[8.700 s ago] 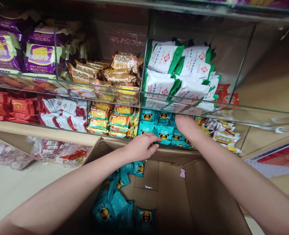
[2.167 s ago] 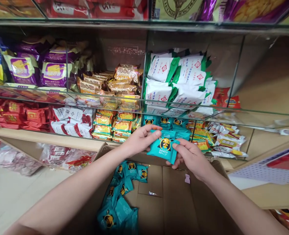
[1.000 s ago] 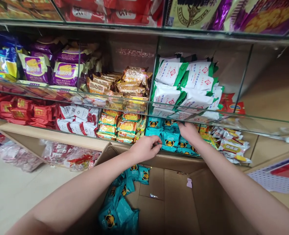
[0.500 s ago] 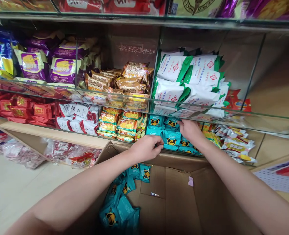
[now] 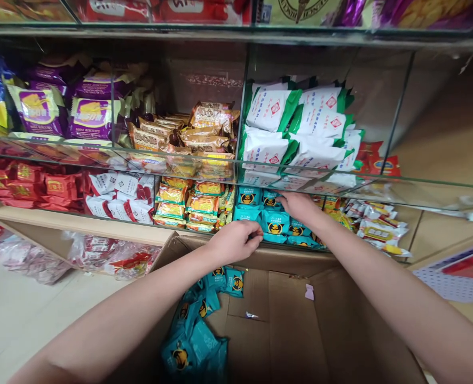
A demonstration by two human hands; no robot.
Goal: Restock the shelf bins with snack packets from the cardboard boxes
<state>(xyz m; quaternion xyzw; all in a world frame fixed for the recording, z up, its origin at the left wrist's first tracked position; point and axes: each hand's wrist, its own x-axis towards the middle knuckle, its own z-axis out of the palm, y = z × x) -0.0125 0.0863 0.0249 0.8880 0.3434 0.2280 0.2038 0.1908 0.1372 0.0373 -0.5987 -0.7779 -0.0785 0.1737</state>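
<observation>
Teal snack packets [image 5: 275, 222] with a black and yellow print are stacked on the lower shelf behind glass. My right hand [image 5: 298, 208] reaches into this stack, its fingertips closed at the edge of an upper-row teal packet [image 5: 271, 198]. In front of the stack, over the box rim, my left hand [image 5: 238, 239] is curled with thumb and fingers together, and no packet shows in it. Below both arms is an open cardboard box [image 5: 288, 325]. More teal packets [image 5: 198, 341] lie loose along its left side.
Orange-yellow packets [image 5: 204, 205] stand left of the teal stack, and white wrapped snacks [image 5: 383, 226] lie to its right. Above, a glass shelf edge [image 5: 300, 173] runs over my right hand, carrying white-green packets [image 5: 270, 106]. Bagged goods [image 5: 112, 253] sit beneath the shelf at left.
The view has shifted slightly, so the shelves appear further left. Both hands keep nearly the same places, the right at the upper teal packet and the left curled before the stack.
</observation>
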